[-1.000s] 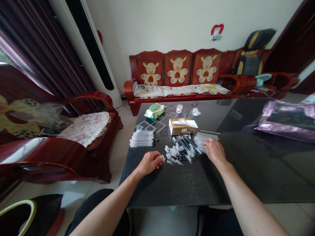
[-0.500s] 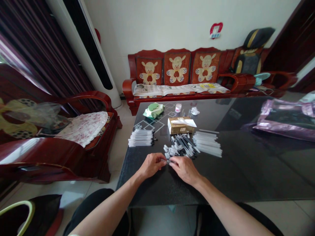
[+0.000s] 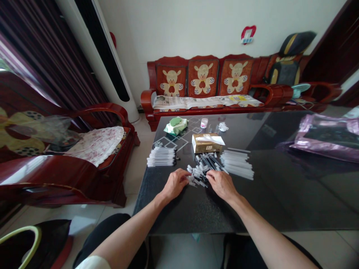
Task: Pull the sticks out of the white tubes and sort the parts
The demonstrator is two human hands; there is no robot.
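Observation:
My left hand (image 3: 174, 183) rests on the black table (image 3: 280, 186), fingers curled at the left edge of a loose heap of small white caps and black rods (image 3: 206, 166). My right hand (image 3: 221, 184) lies at the heap's near right edge, fingers bent onto the pieces. What either hand pinches is too small to make out. A neat stack of white tubes (image 3: 237, 164) lies right of the heap. Another stack of tubes with dark tips (image 3: 162, 157) lies to the left.
Behind the heap stand a brown tissue box (image 3: 206, 142), a green wipes pack (image 3: 175, 125) and a small white cup (image 3: 204, 122). A pink plastic bag (image 3: 328, 136) lies far right. A red wooden sofa (image 3: 210, 87) and an armchair (image 3: 84, 149) flank the table.
My right hand left the white tube stack, came to the middle beside my left hand, and both have now moved forward into the heap's near edge.

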